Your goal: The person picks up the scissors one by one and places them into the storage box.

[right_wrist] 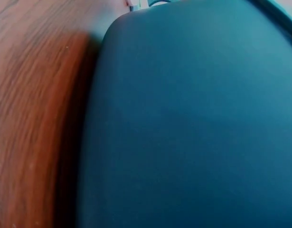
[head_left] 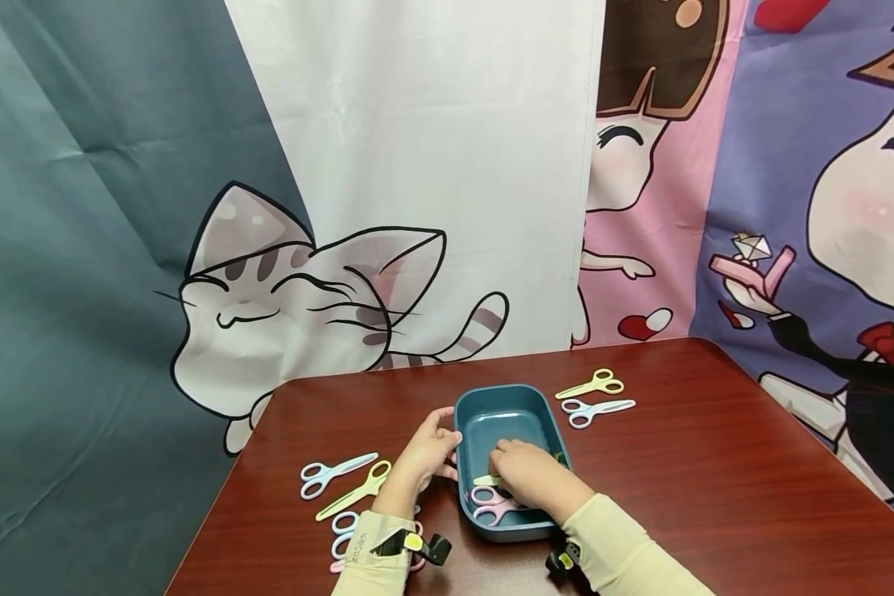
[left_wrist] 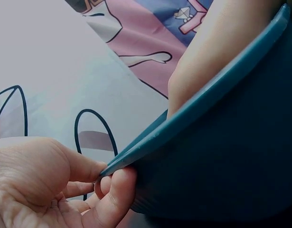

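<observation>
My left hand (head_left: 426, 455) pinches the rim of a dark teal bin (head_left: 492, 430) on its left side, thumb on top and fingers curled below, as the left wrist view shows up close. Inside the bin, my right hand (head_left: 531, 472) reaches down with bent fingers over yellow-green scissors (head_left: 486, 480), which show on both sides of it; the fingertips are hidden. Pink-handled scissors (head_left: 505, 502) lie near the front of the bin, partly under that hand. Only the bin's outer wall (right_wrist: 183, 118) and the table fill the right wrist view.
On the reddish-brown table (head_left: 685, 463), blue scissors (head_left: 335, 473) and yellow-green scissors (head_left: 353, 495) lie left of the bin. More blue and pink scissors lie partly behind my left forearm. Yellow scissors (head_left: 592, 385) and blue scissors (head_left: 596, 409) lie at the bin's far right. A printed cloth (head_left: 432, 149) hangs behind.
</observation>
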`<act>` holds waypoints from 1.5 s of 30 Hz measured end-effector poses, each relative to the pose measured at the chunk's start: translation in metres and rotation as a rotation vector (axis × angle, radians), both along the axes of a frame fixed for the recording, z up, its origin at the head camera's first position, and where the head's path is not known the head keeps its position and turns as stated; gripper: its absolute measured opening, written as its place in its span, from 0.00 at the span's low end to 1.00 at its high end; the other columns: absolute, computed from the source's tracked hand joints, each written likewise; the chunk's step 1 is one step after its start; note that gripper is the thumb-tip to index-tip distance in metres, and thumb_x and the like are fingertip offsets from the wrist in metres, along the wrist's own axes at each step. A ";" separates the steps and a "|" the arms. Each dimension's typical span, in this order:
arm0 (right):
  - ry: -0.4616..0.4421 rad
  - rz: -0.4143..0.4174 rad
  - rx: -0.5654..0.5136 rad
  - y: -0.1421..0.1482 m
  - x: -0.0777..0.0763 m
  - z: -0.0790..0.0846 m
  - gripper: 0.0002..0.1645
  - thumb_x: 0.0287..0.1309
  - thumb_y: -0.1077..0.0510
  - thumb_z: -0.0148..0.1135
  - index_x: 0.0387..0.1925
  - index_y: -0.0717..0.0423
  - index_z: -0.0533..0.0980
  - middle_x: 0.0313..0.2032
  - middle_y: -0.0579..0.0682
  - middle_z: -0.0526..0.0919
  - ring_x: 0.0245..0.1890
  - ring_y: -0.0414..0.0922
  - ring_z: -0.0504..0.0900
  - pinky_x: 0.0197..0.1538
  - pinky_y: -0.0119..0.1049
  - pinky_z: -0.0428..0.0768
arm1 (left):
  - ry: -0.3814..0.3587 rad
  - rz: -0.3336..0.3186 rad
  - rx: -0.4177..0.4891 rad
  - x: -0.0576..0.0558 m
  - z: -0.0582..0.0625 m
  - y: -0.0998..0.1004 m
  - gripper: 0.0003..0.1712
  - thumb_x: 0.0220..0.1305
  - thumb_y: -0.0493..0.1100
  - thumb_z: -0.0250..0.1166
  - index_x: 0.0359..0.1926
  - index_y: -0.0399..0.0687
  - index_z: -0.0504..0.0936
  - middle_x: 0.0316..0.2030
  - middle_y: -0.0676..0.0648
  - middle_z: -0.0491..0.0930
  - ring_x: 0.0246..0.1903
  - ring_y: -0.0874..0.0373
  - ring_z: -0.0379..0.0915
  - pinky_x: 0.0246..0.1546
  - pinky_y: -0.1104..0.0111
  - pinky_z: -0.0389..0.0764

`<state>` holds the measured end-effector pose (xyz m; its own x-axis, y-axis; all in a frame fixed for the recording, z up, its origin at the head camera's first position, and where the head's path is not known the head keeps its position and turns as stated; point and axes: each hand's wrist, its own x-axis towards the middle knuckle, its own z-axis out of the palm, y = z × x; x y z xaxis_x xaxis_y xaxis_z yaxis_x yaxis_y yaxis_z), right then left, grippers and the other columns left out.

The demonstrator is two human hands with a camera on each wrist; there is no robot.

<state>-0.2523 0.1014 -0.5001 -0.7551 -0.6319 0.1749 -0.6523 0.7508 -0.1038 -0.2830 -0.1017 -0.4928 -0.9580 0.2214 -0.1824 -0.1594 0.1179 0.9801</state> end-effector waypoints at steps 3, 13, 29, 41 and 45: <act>-0.026 -0.002 -0.010 -0.001 0.001 -0.001 0.08 0.57 0.58 0.72 0.29 0.48 0.78 0.29 0.42 0.73 0.31 0.42 0.73 0.36 0.36 0.77 | -0.002 -0.002 -0.005 0.000 0.000 -0.001 0.32 0.74 0.34 0.55 0.75 0.47 0.59 0.40 0.36 0.74 0.22 0.58 0.69 0.15 0.69 0.80; -0.058 -0.001 -0.038 0.001 0.002 0.000 0.07 0.55 0.58 0.73 0.30 0.48 0.80 0.30 0.41 0.74 0.33 0.42 0.75 0.39 0.37 0.78 | -0.003 0.005 -0.010 -0.001 -0.001 0.000 0.31 0.75 0.34 0.55 0.74 0.47 0.60 0.40 0.36 0.75 0.22 0.58 0.70 0.15 0.69 0.80; -0.045 0.035 -0.224 0.025 -0.006 0.031 0.16 0.61 0.61 0.70 0.50 0.59 0.80 0.45 0.51 0.81 0.47 0.47 0.80 0.52 0.45 0.82 | 0.007 0.005 -0.006 0.002 0.002 -0.001 0.32 0.75 0.34 0.55 0.75 0.46 0.58 0.40 0.37 0.75 0.22 0.57 0.69 0.14 0.68 0.80; 0.068 -0.177 -0.458 0.091 -0.039 0.032 0.14 0.63 0.65 0.66 0.51 0.59 0.79 0.46 0.52 0.80 0.48 0.51 0.80 0.55 0.53 0.81 | -0.002 0.014 -0.007 -0.001 0.000 0.000 0.31 0.74 0.34 0.55 0.74 0.46 0.60 0.39 0.37 0.75 0.21 0.57 0.70 0.15 0.68 0.81; 0.077 -0.246 -0.452 0.114 -0.049 0.020 0.15 0.62 0.67 0.64 0.51 0.61 0.79 0.47 0.57 0.80 0.50 0.56 0.78 0.57 0.58 0.78 | -0.001 0.013 -0.006 -0.001 -0.001 0.000 0.31 0.74 0.34 0.55 0.74 0.46 0.60 0.39 0.37 0.75 0.22 0.57 0.70 0.15 0.68 0.81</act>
<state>-0.3011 0.2150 -0.4803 -0.8461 -0.2856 0.4501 -0.4803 0.7746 -0.4115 -0.2840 -0.1017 -0.4936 -0.9606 0.2079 -0.1843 -0.1617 0.1213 0.9794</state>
